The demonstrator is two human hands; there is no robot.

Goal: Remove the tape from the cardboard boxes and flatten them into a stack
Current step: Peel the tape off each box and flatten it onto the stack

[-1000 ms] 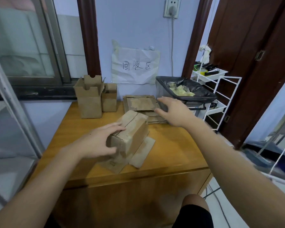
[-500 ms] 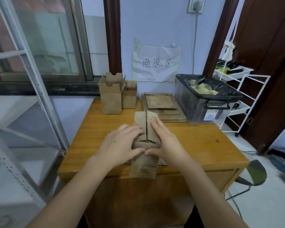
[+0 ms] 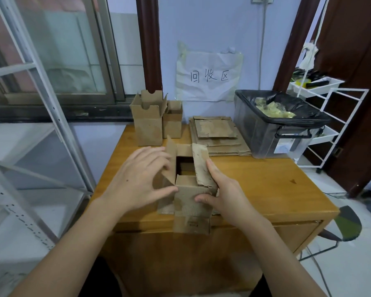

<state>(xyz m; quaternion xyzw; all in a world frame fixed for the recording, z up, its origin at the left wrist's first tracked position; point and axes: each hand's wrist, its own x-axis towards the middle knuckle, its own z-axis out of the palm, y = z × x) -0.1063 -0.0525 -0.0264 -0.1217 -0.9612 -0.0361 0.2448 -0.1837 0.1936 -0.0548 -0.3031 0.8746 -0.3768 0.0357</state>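
A small brown cardboard box (image 3: 191,202) stands at the front edge of the wooden table (image 3: 266,185), its top flaps spread and the dark inside showing. My left hand (image 3: 140,179) grips the left flap, fingers curled over its edge. My right hand (image 3: 221,189) holds the right side, fingers along the right flap and thumb on the front face. A stack of flattened boxes (image 3: 219,133) lies at the back middle. Two upright open boxes, a taller one (image 3: 148,123) and a shorter one (image 3: 172,121), stand at the back left.
A dark plastic bin (image 3: 270,133) lined with a black bag holds crumpled tape at the back right. A white wire rack (image 3: 321,108) stands right of the table. A metal shelf frame (image 3: 41,103) is on the left. A paper sign (image 3: 209,76) hangs on the wall.
My right hand came back from the far side to the box. Both hands turned the box upright and have pulled its top flaps apart, so it now stands open.
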